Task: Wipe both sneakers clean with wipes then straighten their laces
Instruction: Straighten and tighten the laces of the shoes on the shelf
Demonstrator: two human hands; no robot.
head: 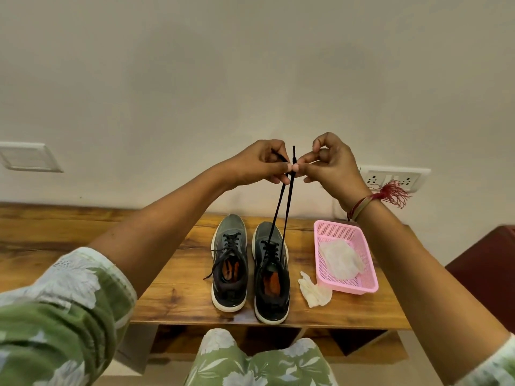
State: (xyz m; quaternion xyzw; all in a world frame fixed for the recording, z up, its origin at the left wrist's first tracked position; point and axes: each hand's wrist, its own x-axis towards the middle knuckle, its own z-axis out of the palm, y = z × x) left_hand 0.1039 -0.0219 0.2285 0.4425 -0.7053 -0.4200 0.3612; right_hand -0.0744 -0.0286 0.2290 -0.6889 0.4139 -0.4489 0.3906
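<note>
Two dark grey sneakers with white soles stand side by side on the wooden table (pixel 178 302), toes pointing away. The left sneaker (pixel 229 263) has loose black laces trailing over its side. From the right sneaker (pixel 271 274) two black lace ends (pixel 281 213) rise taut, high above the table. My left hand (pixel 259 162) pinches one lace end and my right hand (pixel 331 162) pinches the other, fingertips nearly touching. A crumpled white wipe (pixel 313 292) lies just right of the right sneaker.
A pink mesh basket (pixel 362 285) holding a wipe (pixel 341 260) sits at the table's right. Wall sockets (pixel 395 178) are behind my right wrist, a switch plate (pixel 28 157) at far left. A dark red surface (pixel 485 266) is at the right edge.
</note>
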